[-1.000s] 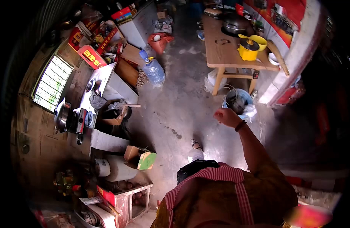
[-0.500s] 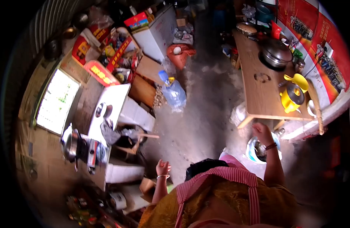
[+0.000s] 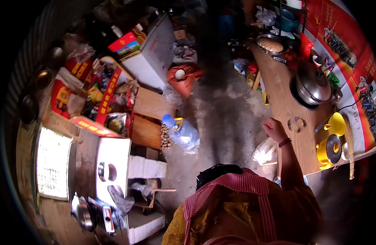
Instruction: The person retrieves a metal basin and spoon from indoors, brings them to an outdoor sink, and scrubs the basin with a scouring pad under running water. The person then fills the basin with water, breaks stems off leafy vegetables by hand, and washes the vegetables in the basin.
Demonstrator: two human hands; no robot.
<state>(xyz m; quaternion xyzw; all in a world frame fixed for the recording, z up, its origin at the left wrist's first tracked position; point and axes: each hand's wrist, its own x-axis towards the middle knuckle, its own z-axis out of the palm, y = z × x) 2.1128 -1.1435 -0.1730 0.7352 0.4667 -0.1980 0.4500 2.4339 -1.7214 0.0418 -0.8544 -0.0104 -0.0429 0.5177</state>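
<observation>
My right hand (image 3: 274, 128) is raised beside the near left edge of the wooden table (image 3: 274, 83), its fingers curled into a loose fist and nothing visible in them. A dark beaded bracelet circles that wrist. On the table stand a lidded steel pot (image 3: 312, 87), a yellow pot with a dark lid (image 3: 330, 149) and a yellow scoop-like vessel (image 3: 336, 124). Below the hand, a pale plastic bag (image 3: 265, 151) lies by the table leg. My left hand is out of view.
A large clear water bottle (image 3: 184, 134) stands on the floor ahead to the left, near an orange sack (image 3: 183, 79). A white chest (image 3: 149, 53) is farther back. A white-topped counter (image 3: 114, 155) and a steel pot (image 3: 83, 214) line the left side.
The view has moved forward and turned, so the room's things sit lower in the picture. My left hand has gone out of view. The right hand stays curled, now beside the table.
</observation>
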